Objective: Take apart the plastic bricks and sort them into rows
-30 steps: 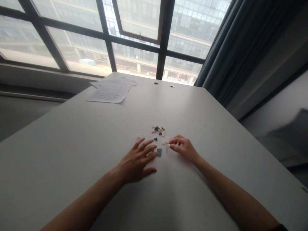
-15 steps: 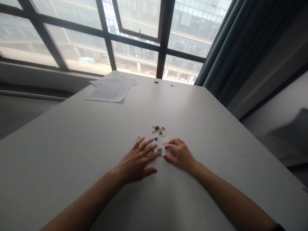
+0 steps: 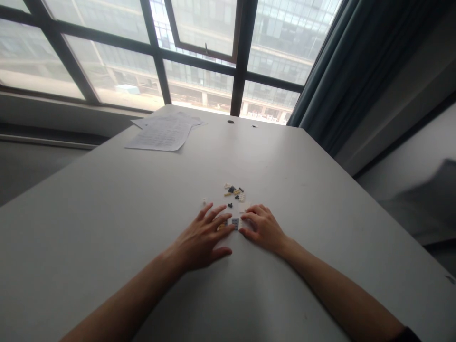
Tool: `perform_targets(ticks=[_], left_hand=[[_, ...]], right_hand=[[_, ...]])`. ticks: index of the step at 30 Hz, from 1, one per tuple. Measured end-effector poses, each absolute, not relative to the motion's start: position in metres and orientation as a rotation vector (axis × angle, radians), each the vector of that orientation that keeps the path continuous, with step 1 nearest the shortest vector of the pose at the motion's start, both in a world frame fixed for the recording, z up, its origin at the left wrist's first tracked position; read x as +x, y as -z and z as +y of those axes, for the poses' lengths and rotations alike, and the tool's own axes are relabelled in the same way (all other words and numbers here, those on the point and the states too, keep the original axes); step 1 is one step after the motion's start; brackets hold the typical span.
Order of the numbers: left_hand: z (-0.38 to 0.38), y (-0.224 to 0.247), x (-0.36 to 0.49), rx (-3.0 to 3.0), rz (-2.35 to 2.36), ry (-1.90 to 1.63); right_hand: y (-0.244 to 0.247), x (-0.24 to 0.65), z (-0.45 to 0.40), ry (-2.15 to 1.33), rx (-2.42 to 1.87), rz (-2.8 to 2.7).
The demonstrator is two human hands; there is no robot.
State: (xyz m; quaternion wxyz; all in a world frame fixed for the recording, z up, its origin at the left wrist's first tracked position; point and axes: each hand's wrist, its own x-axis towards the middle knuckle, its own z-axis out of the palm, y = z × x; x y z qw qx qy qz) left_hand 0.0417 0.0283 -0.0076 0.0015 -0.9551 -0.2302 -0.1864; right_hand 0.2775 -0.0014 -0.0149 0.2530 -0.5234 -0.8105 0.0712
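My left hand (image 3: 199,237) lies palm down with its fingers spread, the index fingertip at the lower edge of a small grey building brick (image 3: 235,222). Under its fingers an orange-and-white piece (image 3: 222,226) shows in part. From the right, my right hand (image 3: 265,229) is curled, thumb and index finger at the two ends of a white studded brick (image 3: 241,223) that lies against or very near the grey one. Whether the bricks are joined I cannot tell. Just beyond the right fingers lies a flat white piece (image 3: 244,206), partly covered.
Several loose black, yellow and white bricks (image 3: 233,190) lie in a small heap beyond my hands. A black piece (image 3: 230,205) and a small white piece (image 3: 204,201) lie apart. Papers (image 3: 160,133) rest at the far left of the white table (image 3: 107,213), near the window.
My right hand has moved slightly left, bringing the white brick closer to the grey one. My left hand stays nearly still.
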Motion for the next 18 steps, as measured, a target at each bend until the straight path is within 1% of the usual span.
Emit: perform_targets(ticks=[9, 14, 18], left_hand=[[0.028, 0.008, 0.04, -2.978, -0.726, 0.609], [0.027, 0.007, 0.04, -2.965, -0.704, 0.699], [0.028, 0.005, 0.039, -2.939, -0.692, 0.767]], right_hand=[[0.011, 0.284, 0.003, -0.198, -1.473, -2.129], [0.006, 0.297, 0.01, -0.112, -1.618, -2.044], [0.004, 0.301, 0.018, -0.125, -1.667, -2.075]])
